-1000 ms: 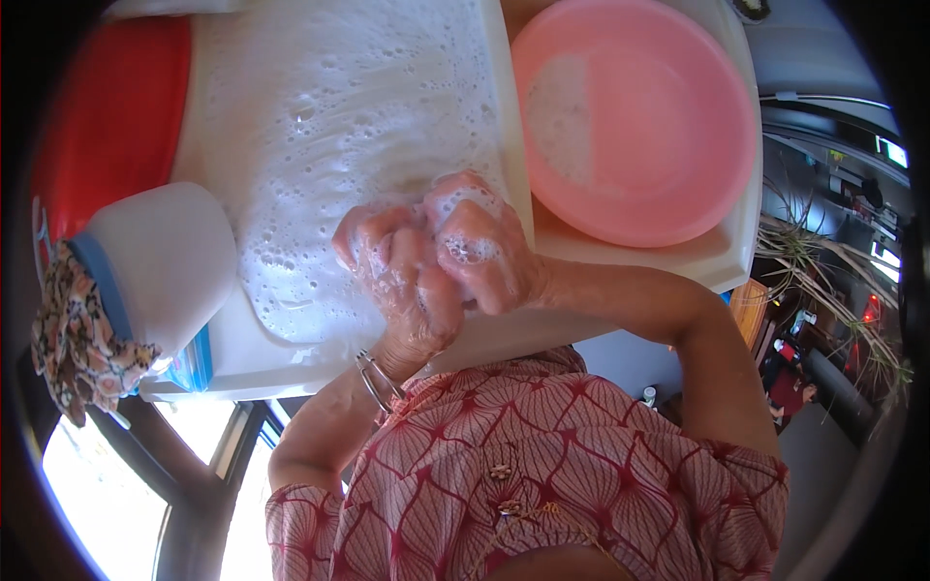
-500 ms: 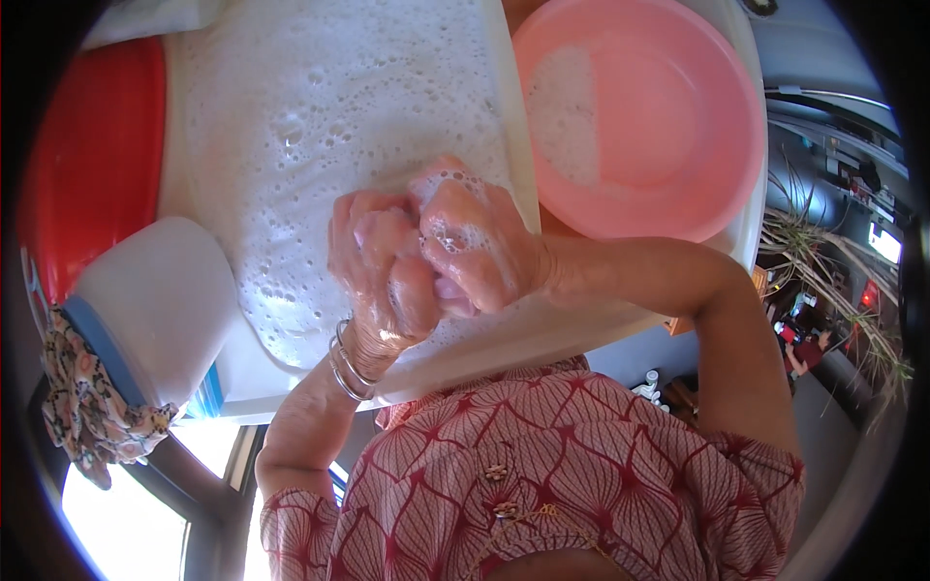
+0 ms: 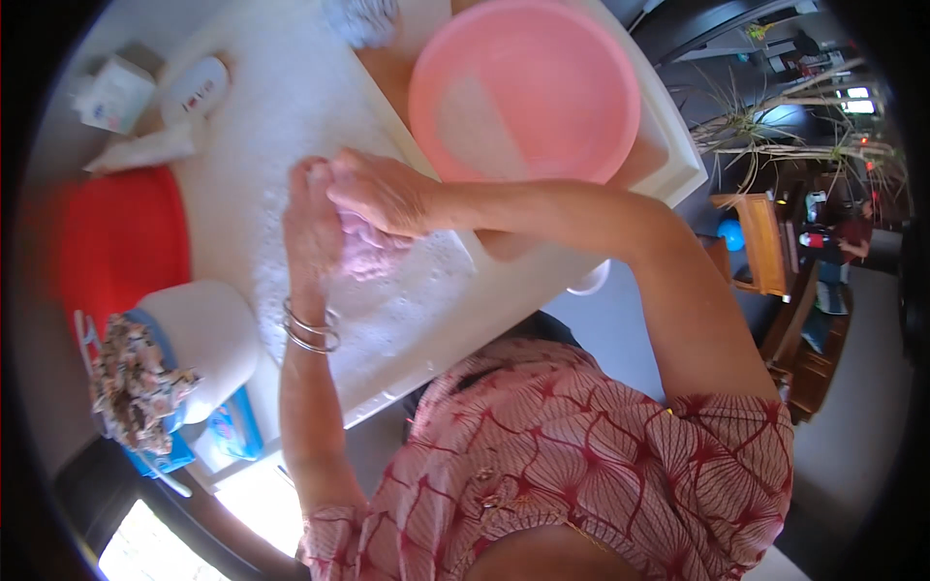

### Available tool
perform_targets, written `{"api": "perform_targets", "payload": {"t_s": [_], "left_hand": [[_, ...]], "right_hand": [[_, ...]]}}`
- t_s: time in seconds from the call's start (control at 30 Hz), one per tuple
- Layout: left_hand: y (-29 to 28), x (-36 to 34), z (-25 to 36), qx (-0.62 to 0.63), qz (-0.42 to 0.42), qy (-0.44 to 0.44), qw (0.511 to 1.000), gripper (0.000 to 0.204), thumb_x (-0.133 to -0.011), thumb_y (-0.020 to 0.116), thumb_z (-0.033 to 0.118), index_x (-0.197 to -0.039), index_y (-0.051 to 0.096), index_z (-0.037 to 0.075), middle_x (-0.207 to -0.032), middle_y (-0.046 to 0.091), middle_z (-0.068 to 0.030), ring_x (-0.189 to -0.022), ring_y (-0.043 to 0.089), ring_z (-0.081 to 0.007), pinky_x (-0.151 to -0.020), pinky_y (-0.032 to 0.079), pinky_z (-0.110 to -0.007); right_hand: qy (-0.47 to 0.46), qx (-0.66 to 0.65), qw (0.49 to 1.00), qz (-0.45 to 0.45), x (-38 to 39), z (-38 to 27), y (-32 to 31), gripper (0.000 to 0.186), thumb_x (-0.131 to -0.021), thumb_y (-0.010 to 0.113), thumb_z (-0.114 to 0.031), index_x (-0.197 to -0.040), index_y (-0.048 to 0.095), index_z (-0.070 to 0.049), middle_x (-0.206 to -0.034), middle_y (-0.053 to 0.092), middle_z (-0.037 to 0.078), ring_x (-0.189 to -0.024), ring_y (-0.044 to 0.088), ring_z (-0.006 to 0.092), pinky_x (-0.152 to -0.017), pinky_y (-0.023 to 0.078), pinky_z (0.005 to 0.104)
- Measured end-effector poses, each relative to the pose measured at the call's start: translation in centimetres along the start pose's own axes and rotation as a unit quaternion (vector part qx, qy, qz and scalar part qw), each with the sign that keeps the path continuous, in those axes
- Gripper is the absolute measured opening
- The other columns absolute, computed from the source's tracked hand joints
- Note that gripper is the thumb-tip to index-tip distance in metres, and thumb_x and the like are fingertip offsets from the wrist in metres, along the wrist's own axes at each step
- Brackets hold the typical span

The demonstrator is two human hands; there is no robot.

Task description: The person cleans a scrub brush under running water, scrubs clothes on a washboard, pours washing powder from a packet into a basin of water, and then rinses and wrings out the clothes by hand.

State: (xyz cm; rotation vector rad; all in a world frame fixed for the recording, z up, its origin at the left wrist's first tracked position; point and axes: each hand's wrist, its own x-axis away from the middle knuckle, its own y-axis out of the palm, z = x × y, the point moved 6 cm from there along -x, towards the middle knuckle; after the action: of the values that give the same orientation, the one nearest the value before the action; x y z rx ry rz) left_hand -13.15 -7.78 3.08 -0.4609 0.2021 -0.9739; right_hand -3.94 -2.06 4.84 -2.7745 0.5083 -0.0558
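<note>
Right now, 2 bare hands are closed together over the suds, with a wet lilac cloth (image 3: 373, 254) bunched between them. The left hand (image 3: 312, 223) is clenched on the cloth's left side, its fingers blurred; the right hand (image 3: 381, 192) grips it from above and the right, knuckles close against the left hand. The cloth's loose folds hang below the right hand, over the foamy water (image 3: 281, 107) in a white sink (image 3: 412, 373). On the left wrist sit 2 or more metal bracelets (image 3: 312, 334). Beyond the right hand, a round pink basin (image 3: 572, 77) rests on the sink's right-hand ledge, a pale patch across its floor. On the left side are a red basin (image 3: 136, 242), blurred at its outer edge, and, nearer the person, a white tub (image 3: 218, 329) with a blue rim and a floral cloth (image 3: 136, 373) draped over it. A blue packet (image 3: 238, 426) is just beside the tub. A white oval object (image 3: 199, 87) lies farther back, near a small white box (image 3: 116, 95).
</note>
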Motion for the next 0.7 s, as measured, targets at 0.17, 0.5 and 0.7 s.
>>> {"api": "perform_targets", "payload": {"t_s": [0.17,0.5,0.7], "left_hand": [[0.2,2.6,0.5,-0.041,-0.033,-0.006,0.999,0.042,-0.086,0.045,0.037,-0.116,0.045,0.007,-0.115,0.045,-0.0213,-0.093,0.051,-0.0384,-0.08,0.041,-0.041],[1.5,8.5,2.9,-0.195,0.037,0.061,0.978,0.081,-0.061,0.077,0.032,-0.126,0.036,0.004,-0.114,0.045,-0.019,-0.107,0.042,-0.0322,-0.09,0.036,-0.041],[0.2,7.9,1.0,-0.066,0.132,0.004,0.989,0.078,-0.068,0.066,0.051,-0.122,0.041,0.001,-0.11,0.048,-0.021,-0.105,0.046,-0.0323,-0.089,0.037,-0.042]], "right_hand": [[-0.15,0.265,0.936,0.177,-1.2,0.3,-5.4,0.029,-0.08,0.055,-0.02,-0.103,0.049,-0.004,-0.097,0.052,0.017,-0.095,0.05,0.032,-0.08,0.041,0.0391],[-0.014,0.317,0.896,0.31,-12.4,8.7,-14.3,0.05,-0.066,0.056,-0.014,-0.116,0.05,-0.011,-0.107,0.049,0.027,-0.102,0.047,0.0384,-0.085,0.041,0.0421],[-0.02,0.007,0.964,0.265,-14.5,12.2,-17.8,0.037,-0.069,0.059,-0.017,-0.105,0.054,-0.011,-0.101,0.053,0.021,-0.093,0.054,0.0294,-0.07,0.046,0.0431]]}}
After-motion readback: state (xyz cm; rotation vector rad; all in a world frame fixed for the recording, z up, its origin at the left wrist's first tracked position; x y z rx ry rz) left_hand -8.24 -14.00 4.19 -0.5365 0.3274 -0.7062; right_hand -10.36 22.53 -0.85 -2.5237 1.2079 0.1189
